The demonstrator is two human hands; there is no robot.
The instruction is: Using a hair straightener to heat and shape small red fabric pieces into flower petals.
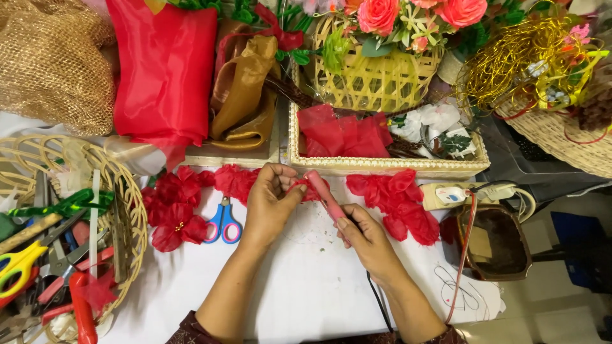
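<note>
Left hand (271, 200) pinching a small red fabric petal (310, 188) between closed fingers, steadying it against the tool tip. Right hand (364, 239) gripping a pink corded tool (324, 193), angled in like a pen. Mid-desk (306, 280), near the rectangular basket (382, 167); scissors (223, 222) left.

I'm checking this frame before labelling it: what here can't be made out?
- Red petal piece: mostly hidden by the left hand.
- Pink tool: its rear end is covered by the right hand; the tip meets the fabric unclearly.
- Round basket: cut off by the left edge, tools inside overlapping.
- Brown container: contents too dark.
</note>
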